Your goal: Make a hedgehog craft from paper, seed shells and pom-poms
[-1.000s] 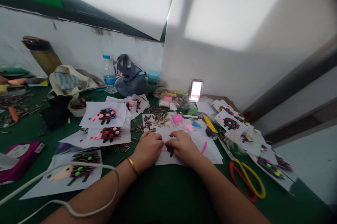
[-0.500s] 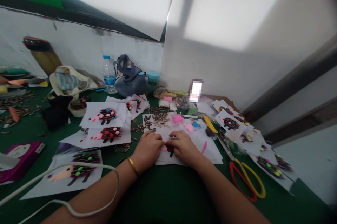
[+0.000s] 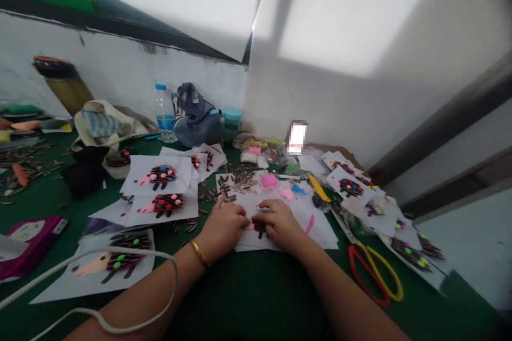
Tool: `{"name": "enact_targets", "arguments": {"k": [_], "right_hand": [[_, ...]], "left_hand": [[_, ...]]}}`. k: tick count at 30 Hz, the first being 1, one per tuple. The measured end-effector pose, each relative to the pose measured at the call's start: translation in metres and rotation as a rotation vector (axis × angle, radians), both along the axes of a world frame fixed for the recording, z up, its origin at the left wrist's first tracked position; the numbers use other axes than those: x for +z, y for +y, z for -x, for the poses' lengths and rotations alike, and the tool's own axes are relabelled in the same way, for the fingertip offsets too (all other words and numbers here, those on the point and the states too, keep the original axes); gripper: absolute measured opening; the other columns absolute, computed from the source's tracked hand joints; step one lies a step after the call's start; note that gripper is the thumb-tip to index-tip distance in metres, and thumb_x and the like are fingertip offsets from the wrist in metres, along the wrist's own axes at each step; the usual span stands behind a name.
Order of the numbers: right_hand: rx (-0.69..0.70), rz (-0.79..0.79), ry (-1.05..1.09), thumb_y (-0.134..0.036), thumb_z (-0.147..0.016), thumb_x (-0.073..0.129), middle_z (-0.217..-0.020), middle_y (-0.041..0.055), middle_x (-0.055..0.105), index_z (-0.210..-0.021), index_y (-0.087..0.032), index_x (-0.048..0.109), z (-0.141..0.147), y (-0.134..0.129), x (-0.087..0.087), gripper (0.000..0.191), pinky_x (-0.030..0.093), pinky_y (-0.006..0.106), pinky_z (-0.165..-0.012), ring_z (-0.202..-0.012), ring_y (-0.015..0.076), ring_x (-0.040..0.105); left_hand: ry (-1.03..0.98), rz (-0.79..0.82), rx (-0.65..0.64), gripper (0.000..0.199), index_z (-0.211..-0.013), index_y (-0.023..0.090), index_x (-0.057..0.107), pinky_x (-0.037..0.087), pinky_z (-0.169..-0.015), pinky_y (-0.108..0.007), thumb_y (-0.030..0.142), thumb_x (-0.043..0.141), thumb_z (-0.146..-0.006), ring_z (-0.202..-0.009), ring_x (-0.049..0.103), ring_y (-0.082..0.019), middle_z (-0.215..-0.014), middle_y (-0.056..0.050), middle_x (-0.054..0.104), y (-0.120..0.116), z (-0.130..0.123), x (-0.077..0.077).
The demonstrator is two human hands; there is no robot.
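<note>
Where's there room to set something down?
Bare green table shows between the left arm and right arm, in front of the white paper, and between the scissors and the pictures at right. It's crowded on the paper, with seeds and pink clay, and at left, with more pictures.

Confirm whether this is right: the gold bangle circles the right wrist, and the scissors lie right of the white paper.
The wrist is wrong: the head view shows the gold bangle on the left wrist. The scissors do lie right of the white paper.
</note>
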State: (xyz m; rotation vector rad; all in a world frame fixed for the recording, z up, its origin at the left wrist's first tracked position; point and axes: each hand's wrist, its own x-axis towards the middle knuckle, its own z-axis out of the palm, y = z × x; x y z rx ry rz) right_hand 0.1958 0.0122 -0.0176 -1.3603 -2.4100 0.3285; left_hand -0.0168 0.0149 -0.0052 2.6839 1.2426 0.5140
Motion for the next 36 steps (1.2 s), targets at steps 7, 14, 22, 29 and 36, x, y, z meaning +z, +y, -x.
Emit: {"name": "enact_targets", "arguments": {"k": [7, 14, 22, 29, 36], "right_hand": [[-0.060, -0.025, 0.024, -0.007, -0.074, 0.053, -0.124, 0.0043, 0.054, -0.115, -0.032, 0.067, -0.011, 0.007, -0.005, 0.049, 0.032, 0.042, -0.098, -0.115, 0.0245, 0.044], [-0.097, 0.031, -0.027, -0.008, -0.074, 0.050, -0.124, 0.0040, 0.054, -0.114, -0.034, 0.067, -0.018, 0.006, -0.006, 0.050, 0.031, 0.042, -0.098, -0.116, 0.0248, 0.044], [-0.063, 0.046, -0.093, -0.008, -0.075, 0.048, -0.126, 0.0008, 0.057, -0.120, -0.032, 0.062, -0.014, -0.001, 0.005, 0.053, 0.029, 0.040, -0.099, -0.114, 0.0221, 0.044], [-0.032, 0.045, -0.078, -0.021, -0.085, 0.047, -0.137, 0.0033, 0.052, -0.135, -0.026, 0.048, -0.006, -0.017, 0.016, 0.051, 0.022, 0.042, -0.108, -0.126, 0.0217, 0.041], [0.063, 0.087, -0.103, -0.037, -0.093, 0.044, -0.145, 0.0075, 0.044, -0.145, -0.021, 0.031, -0.003, -0.028, 0.019, 0.056, -0.001, 0.044, -0.116, -0.137, 0.0196, 0.034]], "left_hand": [[0.009, -0.034, 0.006, 0.017, -0.086, 0.030, 0.072, 0.018, -0.108, -0.053, 0.024, 0.056, -0.086, -0.091, 0.058, -0.020, -0.091, -0.001, 0.068, -0.001, -0.002, -0.001], [0.004, -0.027, 0.011, 0.017, -0.084, 0.030, 0.072, 0.015, -0.109, -0.055, 0.024, 0.057, -0.085, -0.090, 0.058, -0.020, -0.090, 0.000, 0.068, -0.001, -0.002, -0.001], [0.002, -0.006, 0.004, 0.019, -0.089, 0.031, 0.073, 0.015, -0.110, -0.055, 0.021, 0.058, -0.084, -0.092, 0.058, -0.020, -0.090, -0.001, 0.068, 0.001, -0.001, -0.001], [-0.001, -0.005, 0.014, 0.021, -0.089, 0.033, 0.072, 0.014, -0.110, -0.055, 0.020, 0.057, -0.084, -0.092, 0.058, -0.020, -0.090, 0.000, 0.068, 0.002, 0.000, -0.002], [0.003, -0.003, 0.017, 0.022, -0.087, 0.031, 0.072, 0.010, -0.111, -0.057, 0.018, 0.056, -0.083, -0.094, 0.058, -0.020, -0.092, 0.000, 0.068, 0.001, -0.001, 0.000]]}}
